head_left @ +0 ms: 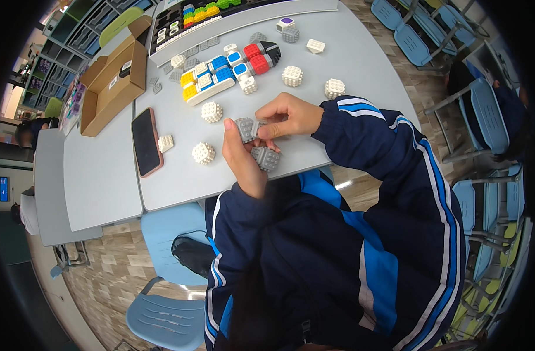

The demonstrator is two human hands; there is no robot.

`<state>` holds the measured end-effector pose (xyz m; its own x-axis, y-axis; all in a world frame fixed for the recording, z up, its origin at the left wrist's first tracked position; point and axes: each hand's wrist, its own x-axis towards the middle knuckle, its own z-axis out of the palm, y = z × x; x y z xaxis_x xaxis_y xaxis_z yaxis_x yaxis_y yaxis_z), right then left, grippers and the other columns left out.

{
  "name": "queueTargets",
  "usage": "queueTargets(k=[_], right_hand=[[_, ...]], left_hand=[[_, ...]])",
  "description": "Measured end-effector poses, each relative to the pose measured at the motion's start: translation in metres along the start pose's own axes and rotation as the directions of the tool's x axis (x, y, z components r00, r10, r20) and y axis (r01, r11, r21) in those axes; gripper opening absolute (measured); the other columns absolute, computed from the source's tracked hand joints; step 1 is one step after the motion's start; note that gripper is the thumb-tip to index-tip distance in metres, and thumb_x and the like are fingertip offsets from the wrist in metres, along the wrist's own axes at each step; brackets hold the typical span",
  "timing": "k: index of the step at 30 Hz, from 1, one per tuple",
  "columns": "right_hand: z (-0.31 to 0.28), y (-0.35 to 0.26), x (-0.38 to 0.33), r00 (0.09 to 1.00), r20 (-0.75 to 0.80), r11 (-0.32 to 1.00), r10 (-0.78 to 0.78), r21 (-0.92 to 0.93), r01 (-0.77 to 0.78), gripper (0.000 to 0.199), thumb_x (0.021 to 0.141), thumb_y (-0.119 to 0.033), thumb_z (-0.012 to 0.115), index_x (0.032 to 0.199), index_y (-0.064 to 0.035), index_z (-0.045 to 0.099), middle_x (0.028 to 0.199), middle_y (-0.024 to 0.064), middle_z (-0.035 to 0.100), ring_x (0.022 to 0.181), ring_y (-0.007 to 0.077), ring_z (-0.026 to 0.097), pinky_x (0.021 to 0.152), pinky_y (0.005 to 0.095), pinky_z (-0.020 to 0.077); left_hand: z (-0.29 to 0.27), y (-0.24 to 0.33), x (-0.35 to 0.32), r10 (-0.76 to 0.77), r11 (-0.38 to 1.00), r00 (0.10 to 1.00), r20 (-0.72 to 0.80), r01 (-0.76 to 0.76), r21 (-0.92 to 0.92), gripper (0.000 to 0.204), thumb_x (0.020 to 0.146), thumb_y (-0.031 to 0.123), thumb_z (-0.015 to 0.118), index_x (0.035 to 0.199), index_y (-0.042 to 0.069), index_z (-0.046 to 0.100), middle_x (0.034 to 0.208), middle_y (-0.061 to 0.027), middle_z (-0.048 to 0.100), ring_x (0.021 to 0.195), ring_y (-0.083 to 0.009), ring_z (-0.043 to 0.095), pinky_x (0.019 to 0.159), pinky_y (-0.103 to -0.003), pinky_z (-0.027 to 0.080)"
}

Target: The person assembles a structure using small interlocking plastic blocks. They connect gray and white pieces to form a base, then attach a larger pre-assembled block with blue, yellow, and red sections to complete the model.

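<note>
Near the table's front edge my left hand (243,162) is closed around a grey studded building block (246,130). My right hand (288,115) pinches a grey piece (257,129) at that block's right side; whether the two are joined I cannot tell. A second, rounder grey studded block (266,158) sits just below, against my left hand's fingers, and part of it is hidden. White studded blocks lie close by, one to the left (203,153) and another above it (211,112). Farther back stands a built assembly (226,70) of yellow, white, blue, red and black blocks.
A phone (146,142) lies at the left beside a small white block (166,143). Behind it is an open cardboard box (114,82). A long tray of coloured parts (244,24) runs along the back. More white blocks (335,88) sit at the right. Blue chairs (165,319) surround the table.
</note>
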<state>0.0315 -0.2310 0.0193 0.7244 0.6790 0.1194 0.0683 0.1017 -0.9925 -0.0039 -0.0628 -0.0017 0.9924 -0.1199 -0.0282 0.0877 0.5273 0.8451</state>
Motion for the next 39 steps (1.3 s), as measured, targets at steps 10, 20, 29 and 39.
queueTargets(k=[10, 20, 29, 39], right_hand=[[-0.009, 0.007, 0.001, 0.994, -0.105, 0.997, 0.009, 0.079, 0.000, 0.025, 0.087, -0.020, 0.082, 0.078, -0.0033, 0.065, 0.071, -0.0025, 0.060, 0.066, 0.0036, 0.052, 0.063, 0.0226, 0.0400], [-0.014, 0.021, 0.001, 0.980, -0.180, 0.997, -0.082, -0.023, 0.079, 0.019, 0.085, -0.014, 0.082, 0.082, -0.0013, 0.069, 0.077, -0.0014, 0.061, 0.071, 0.0057, 0.055, 0.065, 0.0230, 0.0417], [-0.012, 0.013, 0.002, 0.982, -0.188, 0.995, 0.014, 0.096, 0.005, 0.019, 0.090, -0.016, 0.078, 0.080, -0.0027, 0.068, 0.072, 0.0001, 0.060, 0.059, 0.0079, 0.053, 0.056, 0.0243, 0.0406], [-0.011, 0.015, 0.004, 0.980, -0.183, 0.979, 0.080, 0.199, -0.043, 0.021, 0.092, -0.018, 0.076, 0.080, -0.0024, 0.068, 0.071, 0.0006, 0.060, 0.059, 0.0084, 0.053, 0.057, 0.0240, 0.0422]], left_hand=[[-0.001, 0.000, 0.000, -0.030, 1.000, 0.999, 0.028, 0.030, 0.002, 0.047, 0.106, 0.047, 0.046, 0.099, 0.002, 0.053, 0.069, -0.0064, 0.048, 0.055, -0.0177, 0.057, 0.049, -0.032, 0.054], [-0.004, 0.000, 0.001, -0.035, 0.999, 0.997, 0.064, 0.037, -0.039, 0.051, 0.107, 0.051, 0.042, 0.099, 0.001, 0.052, 0.071, -0.0073, 0.050, 0.057, -0.0181, 0.059, 0.051, -0.033, 0.054], [-0.003, -0.001, 0.000, 0.005, 1.000, 0.999, 0.054, -0.006, 0.019, 0.048, 0.106, 0.049, 0.047, 0.099, 0.002, 0.052, 0.073, -0.0069, 0.050, 0.056, -0.0170, 0.058, 0.051, -0.032, 0.054], [0.003, 0.003, -0.002, 0.027, 0.997, 0.999, 0.044, -0.030, 0.069, 0.052, 0.106, 0.050, 0.045, 0.100, 0.000, 0.057, 0.073, -0.0054, 0.047, 0.060, -0.0169, 0.057, 0.054, -0.031, 0.053]])
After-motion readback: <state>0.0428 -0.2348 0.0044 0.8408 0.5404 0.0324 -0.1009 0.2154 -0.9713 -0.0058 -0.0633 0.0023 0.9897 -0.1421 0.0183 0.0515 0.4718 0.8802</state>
